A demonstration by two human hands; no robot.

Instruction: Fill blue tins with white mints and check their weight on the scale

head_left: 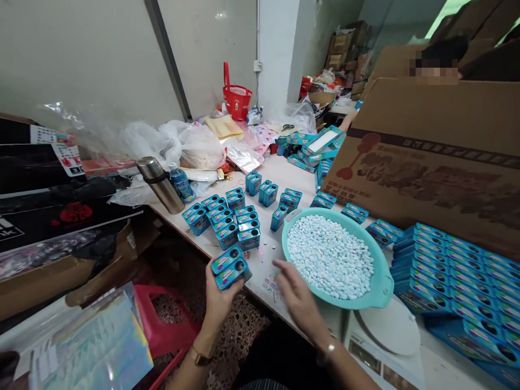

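Observation:
Two small blue boxes (228,266) with round dark openings on top sit side by side in my left hand (219,303), its fingers wrapped round them. My right hand (299,303) hovers by the table edge, fingers stretched out and apart, holding nothing that I can see. Just beside it stands a turquoise basin (384,290), filled with pale blue and white pellets (331,257). Under and near the right fingertips lie small clear, coloured bits (271,284) on the table. Several more blue boxes (227,233) stand in rows beyond my left hand.
A white scale (394,330) is partly beneath the basin. Stacked blue boxes (459,281) fill the right, before a large cardboard carton (426,162); a person is partly hidden behind it. A steel flask (160,184) and blue bottle (181,183) stand at the left edge, above a red stool (162,319).

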